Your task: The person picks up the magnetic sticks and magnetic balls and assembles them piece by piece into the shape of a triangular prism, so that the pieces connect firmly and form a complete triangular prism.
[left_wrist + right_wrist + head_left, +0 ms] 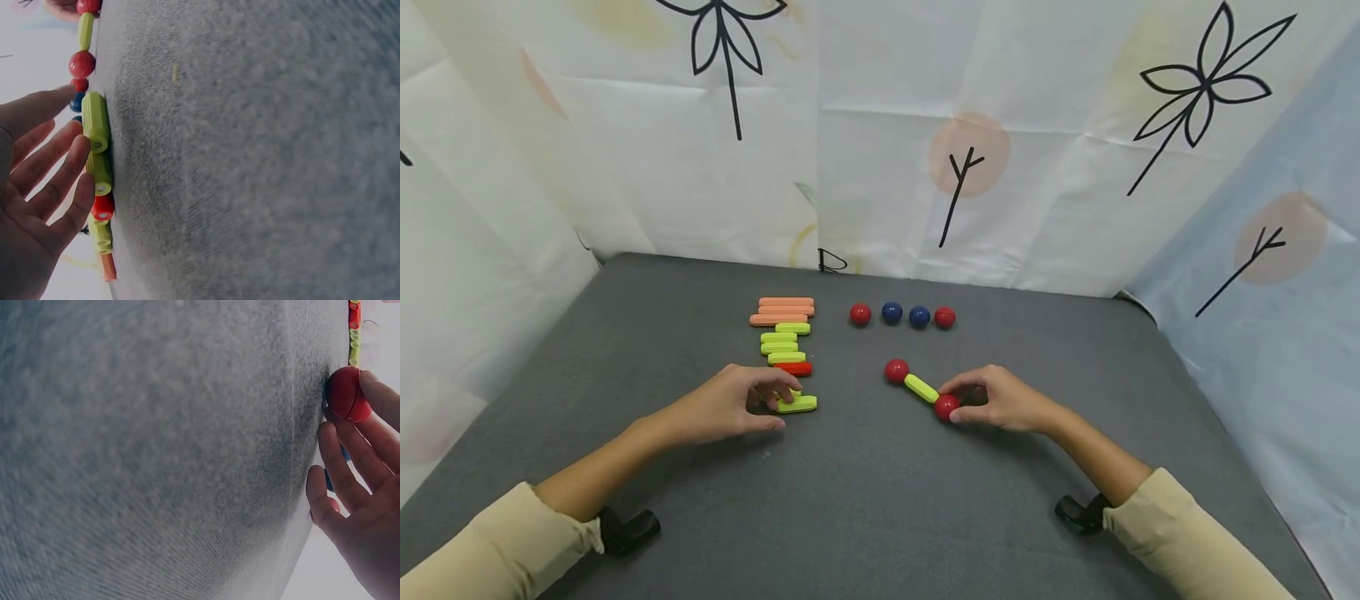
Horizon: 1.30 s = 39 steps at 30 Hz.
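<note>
My right hand (1003, 402) pinches a red ball (345, 394) between thumb and fingers, at the near end of a short chain on the dark table. A yellow-green ribbed rod (921, 388) runs from that ball to a second red ball (896, 371) farther left. My left hand (730, 406) hovers over the near end of a column of rods, thumb apart and fingers loosely bent. Its fingertips come right up to the nearest yellow-green rod (95, 122), with nothing gripped. Behind the fingers another yellow-green rod is partly hidden, and a red rod (794, 368) lies just beyond.
Farther up the column lie several more yellow-green rods (779, 347) and orange rods (782, 311). To their right, a row holds two blue balls (892, 313) between two red balls (861, 314). Patterned white fabric (880, 192) hangs behind the grey table (865, 517).
</note>
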Motion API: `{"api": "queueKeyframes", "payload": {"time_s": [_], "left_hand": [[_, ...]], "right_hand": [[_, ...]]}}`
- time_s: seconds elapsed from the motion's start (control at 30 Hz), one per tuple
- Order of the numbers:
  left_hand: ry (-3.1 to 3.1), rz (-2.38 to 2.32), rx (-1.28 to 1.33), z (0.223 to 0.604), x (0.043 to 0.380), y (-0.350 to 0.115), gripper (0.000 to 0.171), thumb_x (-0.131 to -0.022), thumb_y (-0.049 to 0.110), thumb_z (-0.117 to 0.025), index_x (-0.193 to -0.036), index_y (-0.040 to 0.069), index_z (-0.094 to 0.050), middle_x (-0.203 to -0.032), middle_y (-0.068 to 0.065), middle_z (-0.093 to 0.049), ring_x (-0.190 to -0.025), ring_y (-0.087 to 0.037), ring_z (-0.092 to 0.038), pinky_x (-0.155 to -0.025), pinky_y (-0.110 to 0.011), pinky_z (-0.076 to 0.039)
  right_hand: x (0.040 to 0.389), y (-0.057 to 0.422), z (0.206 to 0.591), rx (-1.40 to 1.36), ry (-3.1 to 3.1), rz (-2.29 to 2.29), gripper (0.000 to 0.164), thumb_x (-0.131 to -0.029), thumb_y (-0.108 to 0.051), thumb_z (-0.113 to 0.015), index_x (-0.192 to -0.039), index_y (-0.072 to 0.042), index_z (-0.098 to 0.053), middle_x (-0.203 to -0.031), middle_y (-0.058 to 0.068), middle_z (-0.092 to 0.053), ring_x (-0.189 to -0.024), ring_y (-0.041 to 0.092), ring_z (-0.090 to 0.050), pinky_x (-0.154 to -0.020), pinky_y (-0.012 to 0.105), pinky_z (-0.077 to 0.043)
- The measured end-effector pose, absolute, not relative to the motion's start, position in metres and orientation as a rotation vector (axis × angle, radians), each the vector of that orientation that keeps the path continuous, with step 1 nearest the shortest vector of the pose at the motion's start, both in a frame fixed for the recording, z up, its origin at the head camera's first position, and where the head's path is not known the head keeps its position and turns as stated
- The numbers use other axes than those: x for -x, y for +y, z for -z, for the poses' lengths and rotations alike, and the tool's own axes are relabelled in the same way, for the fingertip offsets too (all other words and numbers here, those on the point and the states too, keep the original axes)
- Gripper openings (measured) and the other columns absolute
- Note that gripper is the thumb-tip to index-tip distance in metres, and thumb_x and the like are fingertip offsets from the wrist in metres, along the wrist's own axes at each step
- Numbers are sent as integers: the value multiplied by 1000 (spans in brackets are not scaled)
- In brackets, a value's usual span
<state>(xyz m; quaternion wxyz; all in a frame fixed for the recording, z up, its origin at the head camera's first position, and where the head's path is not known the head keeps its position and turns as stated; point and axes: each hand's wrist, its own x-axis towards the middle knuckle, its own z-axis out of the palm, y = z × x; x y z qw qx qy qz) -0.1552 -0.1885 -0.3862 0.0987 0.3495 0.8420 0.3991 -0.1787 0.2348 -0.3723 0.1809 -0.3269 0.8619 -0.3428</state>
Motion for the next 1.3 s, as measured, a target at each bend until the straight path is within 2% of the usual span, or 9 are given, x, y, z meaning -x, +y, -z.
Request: {"api": "queueKeyframes", "payload": {"time_s": [0.23, 0.5, 0.67, 0.77, 0.9, 1.0, 1.3], "left_hand": [[2645, -986, -1074, 387, 153, -180, 41, -83, 8, -80, -121, 11, -67, -105, 6, -69, -87, -7, -63, -79, -30, -55], [2868, -731, -1153, 392, 152, -167, 40, -80, 9, -82, -117, 14, -68, -89, 10, -61, -77, -5, -54, -67, -27, -48], [2976, -659, -1230, 394, 151, -155, 38, -79, 6, -82, -114, 15, -69, -98, 5, -67, -86, -9, -61, -71, -32, -54], [2958, -693, -1206, 394, 151, -144, 38, -80, 6, -81, -115, 15, -68, -98, 7, -66, -90, -9, -60, -75, -33, -54], [2811, -890, -1142, 392, 153, -123, 39, -82, 7, -79, -118, 14, -66, -91, 10, -62, -84, -7, -58, -75, -28, -53], [2664, -1066, -1113, 392, 157, -104, 39, -84, 6, -78, -119, 10, -64, -90, 8, -63, -83, -9, -58, -75, -27, -52], [2541, -1157, -1095, 397, 166, -63, 36, -86, 7, -77, -119, 9, -62, -90, 8, -62, -84, -11, -59, -77, -28, -52]], "right_hand": [[177, 233, 374, 911, 2433, 986, 35, -91, -20, -74, -122, -4, -69, -117, 6, -69, -101, 19, -63, -89, 42, -54], [177, 232, 373, 914, 2442, 979, 35, -91, -21, -75, -121, -4, -69, -115, 6, -70, -99, 18, -62, -87, 42, -54], [175, 228, 373, 897, 2454, 990, 35, -88, -22, -77, -118, -4, -70, -110, 4, -70, -97, 18, -63, -88, 40, -55], [174, 225, 374, 886, 2461, 1000, 35, -87, -22, -79, -116, -4, -70, -107, 3, -71, -96, 17, -64, -87, 39, -55], [174, 223, 375, 872, 2471, 1001, 34, -86, -23, -80, -113, -5, -71, -104, 2, -71, -94, 16, -64, -85, 36, -55], [174, 220, 376, 863, 2482, 995, 33, -85, -24, -80, -112, -6, -71, -102, 0, -71, -92, 15, -64, -83, 33, -55], [171, 214, 375, 883, 2473, 1025, 31, -86, -22, -80, -110, -4, -71, -102, 2, -72, -91, 13, -66, -82, 35, -56]]}}
